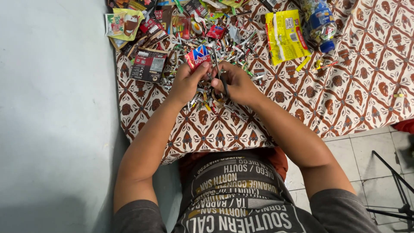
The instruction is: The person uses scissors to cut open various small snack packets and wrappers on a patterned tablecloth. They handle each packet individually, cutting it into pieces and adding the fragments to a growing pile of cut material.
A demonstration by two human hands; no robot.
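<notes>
Two bare hands meet over the middle of a patterned cloth (345,86), seen from above. The left hand (187,82) is closed on a small red and blue wrapper (198,56), pinched at its lower edge by the thumb and fingers. The right hand (237,84) is closed around a thin dark strip (221,77) that stands up between the two hands. The hands touch at the fingertips.

Under and just beyond the hands lies a heap of folded strips (211,99), short, narrow and many-coloured, too many to count. The heap spreads away from the person toward the cloth's far edge.

Beyond the heap lie flat snack wrappers. One dark square wrapper (148,64) lies to the left, near the left hand. One cream and green wrapper (123,23) sits at the far left corner. One small red wrapper (215,31) lies straight ahead. One large yellow packet (285,35) with a red stripe lies to the right, tilted. Just beside it, farther right, is one clear plastic bag with a blue label (321,23).

The cloth is cream with a brown diamond pattern. Grey floor (56,129) lies to its left, and pale tiles (371,159) to the lower right.
</notes>
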